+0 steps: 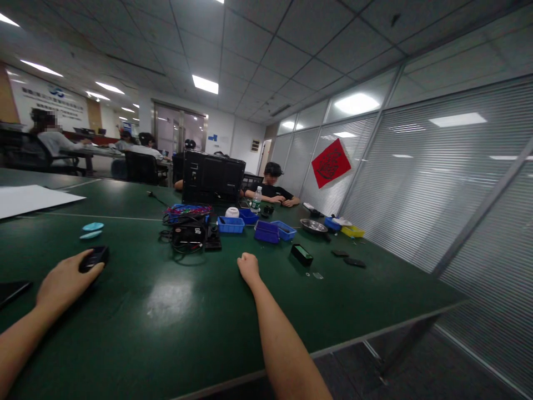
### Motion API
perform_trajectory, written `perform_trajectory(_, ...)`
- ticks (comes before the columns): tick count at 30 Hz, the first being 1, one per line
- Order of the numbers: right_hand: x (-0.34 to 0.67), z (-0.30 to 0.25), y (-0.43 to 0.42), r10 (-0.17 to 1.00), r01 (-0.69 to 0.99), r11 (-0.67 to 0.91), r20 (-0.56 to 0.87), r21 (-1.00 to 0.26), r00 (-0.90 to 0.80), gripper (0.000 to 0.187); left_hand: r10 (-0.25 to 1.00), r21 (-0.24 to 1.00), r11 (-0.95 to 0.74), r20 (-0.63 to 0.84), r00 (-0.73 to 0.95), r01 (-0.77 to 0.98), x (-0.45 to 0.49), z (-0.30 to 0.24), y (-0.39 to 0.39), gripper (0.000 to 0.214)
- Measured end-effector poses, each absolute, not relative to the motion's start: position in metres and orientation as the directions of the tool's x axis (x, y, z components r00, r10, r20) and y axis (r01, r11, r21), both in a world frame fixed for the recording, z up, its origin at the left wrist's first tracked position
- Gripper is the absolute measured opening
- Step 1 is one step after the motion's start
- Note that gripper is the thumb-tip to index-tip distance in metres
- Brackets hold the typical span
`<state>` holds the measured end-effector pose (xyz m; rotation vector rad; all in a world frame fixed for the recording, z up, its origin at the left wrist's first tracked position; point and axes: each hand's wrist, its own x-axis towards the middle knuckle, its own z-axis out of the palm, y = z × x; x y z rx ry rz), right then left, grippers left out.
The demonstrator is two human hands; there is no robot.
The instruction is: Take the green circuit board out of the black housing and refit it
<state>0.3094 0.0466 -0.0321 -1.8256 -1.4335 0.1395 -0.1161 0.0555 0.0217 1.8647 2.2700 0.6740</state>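
My left hand (64, 282) rests on the green table (175, 311) with its fingers curled over a small black device (94, 258). My right hand (249, 267) is closed in a fist on the table, and nothing shows in it. A black box with a green top (301, 254) lies a short way to the right of that fist. Ahead of both hands sits a black unit wrapped in cables (188, 235).
Blue bins (230, 224) (267, 231), a white ball (232, 212), a metal bowl (313, 225), a yellow tray (352, 231) and a black case (212, 179) stand further back. A person (272, 188) sits at the far side. A dark phone (10, 290) lies far left. The table's edge runs near right.
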Motion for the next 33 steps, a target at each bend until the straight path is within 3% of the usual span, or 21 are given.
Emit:
perform_trajectory(8, 0.314, -0.034, 0.049, 0.843, 0.717, 0.071, 0.426, -0.693, 0.329, 0.024, 0.926, 0.332, 0.094, 0.317, -0.205, 0.938, -0.112, 0.023, 0.048, 0.075)
perform_trajectory(14, 0.316, -0.034, 0.05, 0.857, 0.713, 0.104, 0.426, -0.693, 0.289, 0.024, 0.937, 0.285, 0.098, 0.296, -0.184, 0.954, -0.109, 0.022, 0.044, 0.063)
perform_trajectory(26, 0.314, -0.028, 0.046, 0.877, 0.704, 0.066, 0.378, -0.707, 0.298, 0.024, 0.959, 0.38, 0.058, 0.236, -0.158, 0.923, -0.108, 0.028, 0.04, 0.059)
perform_trajectory(33, 0.313, -0.03, 0.05, 0.874, 0.755, 0.049, 0.394, -0.654, 0.285, 0.025, 0.962, 0.312, -0.017, 0.263, -0.07, 0.95, -0.09, 0.023, 0.04, 0.059)
